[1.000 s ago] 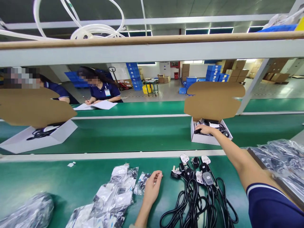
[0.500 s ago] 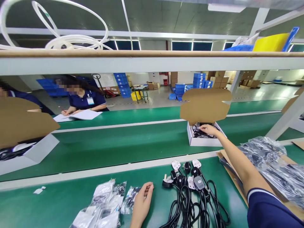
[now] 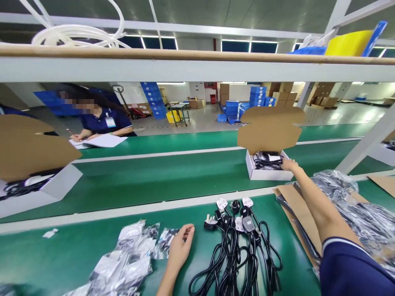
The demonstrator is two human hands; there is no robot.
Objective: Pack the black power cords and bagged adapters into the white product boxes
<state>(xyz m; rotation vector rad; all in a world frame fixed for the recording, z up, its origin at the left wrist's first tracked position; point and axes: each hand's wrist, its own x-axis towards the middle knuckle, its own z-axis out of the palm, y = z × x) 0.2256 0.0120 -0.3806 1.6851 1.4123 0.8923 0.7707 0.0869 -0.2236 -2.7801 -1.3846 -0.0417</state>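
Note:
My right hand [image 3: 289,165] is at the right wall of an open white cardboard box [image 3: 268,175] with a raised brown lid, its fingers bent over the rim and partly hidden. Inside the box lie black cables [image 3: 268,161] and clear plastic wrapping. My left hand [image 3: 181,243] rests above the green bench with loosely curled fingers and nothing visible in them. Just left of it are small clear bags [image 3: 166,242] with dark parts. To its right lies a bunch of black power cords [image 3: 230,255] with plugs, some with white covers.
Another open box [image 3: 40,199] with cables stands at the left on the green belt [image 3: 166,176]. Plastic-wrapped items [image 3: 367,218] and flat cardboard [image 3: 304,218] lie at the right. A shelf beam [image 3: 185,70] crosses overhead. Opposite, a person [image 3: 98,119] writes on papers.
My right hand has moved from over the cables to the box's right wall. Both boxes have shifted slightly right against the bench. My left hand stays beside the bags.

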